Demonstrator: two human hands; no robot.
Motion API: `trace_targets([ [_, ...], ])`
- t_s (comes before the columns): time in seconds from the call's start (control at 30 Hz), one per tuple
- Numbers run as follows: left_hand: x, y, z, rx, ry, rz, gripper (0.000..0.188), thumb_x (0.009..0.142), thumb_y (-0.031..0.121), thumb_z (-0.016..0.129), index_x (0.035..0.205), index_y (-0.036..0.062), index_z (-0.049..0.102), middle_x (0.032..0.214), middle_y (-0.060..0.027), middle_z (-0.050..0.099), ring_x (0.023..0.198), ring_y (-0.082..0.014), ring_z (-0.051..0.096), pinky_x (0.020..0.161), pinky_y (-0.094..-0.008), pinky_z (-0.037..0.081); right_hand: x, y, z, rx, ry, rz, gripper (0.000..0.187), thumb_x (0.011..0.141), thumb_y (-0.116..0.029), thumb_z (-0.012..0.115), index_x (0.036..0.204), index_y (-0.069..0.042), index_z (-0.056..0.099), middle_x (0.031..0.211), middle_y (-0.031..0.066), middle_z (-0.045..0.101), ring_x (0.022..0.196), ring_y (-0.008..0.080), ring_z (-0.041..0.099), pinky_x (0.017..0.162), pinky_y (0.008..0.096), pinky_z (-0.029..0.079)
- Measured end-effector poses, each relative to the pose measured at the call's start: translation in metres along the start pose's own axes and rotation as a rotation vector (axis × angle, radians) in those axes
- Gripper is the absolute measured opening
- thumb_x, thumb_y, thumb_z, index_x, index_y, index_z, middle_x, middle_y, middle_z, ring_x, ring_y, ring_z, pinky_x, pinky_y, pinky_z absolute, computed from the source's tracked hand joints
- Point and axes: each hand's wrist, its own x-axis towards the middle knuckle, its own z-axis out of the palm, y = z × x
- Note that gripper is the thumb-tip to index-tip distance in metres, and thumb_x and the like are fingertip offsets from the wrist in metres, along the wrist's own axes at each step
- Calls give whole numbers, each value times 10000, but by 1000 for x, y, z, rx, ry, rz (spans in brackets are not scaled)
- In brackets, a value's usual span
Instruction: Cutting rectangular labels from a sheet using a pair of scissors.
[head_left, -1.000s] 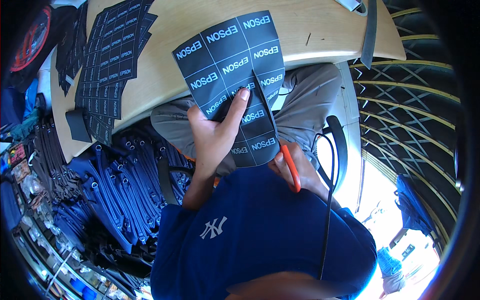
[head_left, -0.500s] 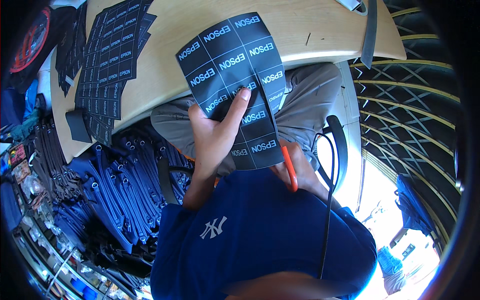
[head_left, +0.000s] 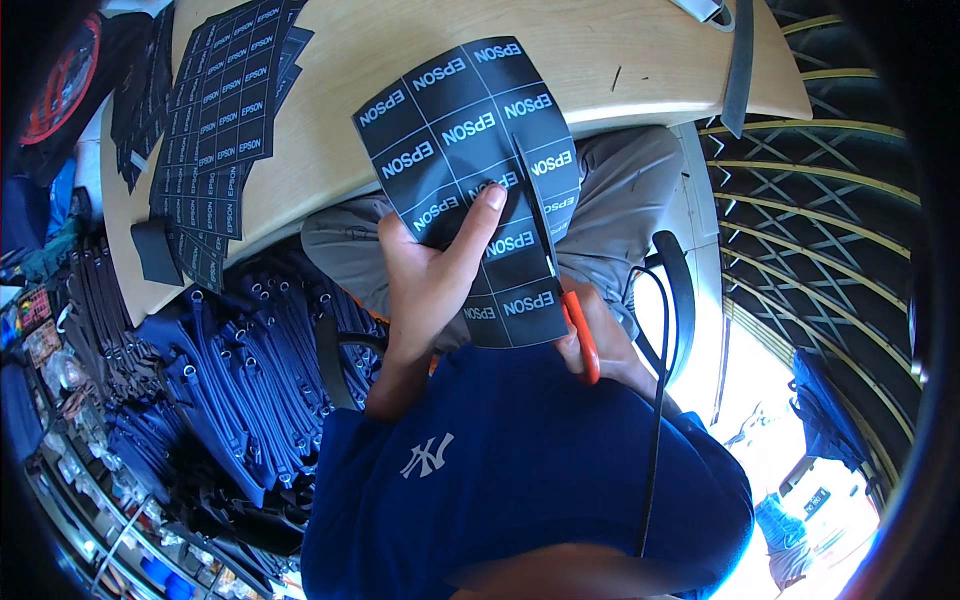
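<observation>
My left hand (head_left: 435,270) grips a black sheet (head_left: 455,130) printed with white lettering in a grid of thin lines. Its thumb presses on the front while the fingers are hidden behind. In my right hand (head_left: 600,325) is a pair of scissors (head_left: 578,330) with an orange handle, partly hidden by the sheet. One dark blade lies over the sheet's face, pointing away from me along a line near the right side. To the right of that blade, a strip of the sheet bends back. The sheet is held over my lap, before the table edge.
On the wooden table (head_left: 400,60) lie stacked black printed sheets (head_left: 215,120) at the left and a dark strap (head_left: 738,80) hanging over the right edge. Many blue straps with metal rings (head_left: 250,380) hang at the lower left. A chair armrest (head_left: 675,305) stands at my right.
The sheet has shifted slightly toward me and to the right, and the scissors have shifted a little right with it. Both hands keep their hold.
</observation>
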Motion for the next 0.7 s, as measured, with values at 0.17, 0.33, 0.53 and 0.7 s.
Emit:
trace_targets([
  [0.17, -1, 4, -3, 10, -27, -12, 106, 801, 52, 676, 871, -20, 642, 771, -52, 657, 655, -80, 610, 579, -214, 470, 1, -6, -3, -17, -23, 10, 575, 881, -563, 411, 707, -17, 451, 641, 97, 447, 540, 238, 463, 522, 347, 360],
  [0.33, 0, 3, -2, 12, -17, -11, 109, 800, 51, 677, 875, -20, 643, 774, -55, 659, 658, -86, 613, 585, -215, 473, 2, -10, -3, -43, -36, 88, 421, 929, -381, 447, 720, -16, 467, 622, 100, 459, 527, 263, 481, 520, 364, 374],
  [0.53, 0, 3, -2, 11, -12, 9, 118, 797, 46, 680, 885, -22, 643, 791, -58, 659, 673, -85, 610, 601, -214, 473, 3, -14, -4, -90, -49, 151, 254, 913, -201, 504, 755, -2, 500, 579, 109, 481, 498, 285, 506, 506, 369, 389],
  [0.7, 0, 3, -2, 9, -9, -18, 117, 796, 40, 680, 887, -23, 642, 803, -58, 657, 686, -82, 606, 609, -215, 473, 3, -16, -5, -61, -76, 193, 254, 912, -200, 505, 753, -2, 505, 560, 104, 478, 483, 284, 507, 489, 364, 389],
])
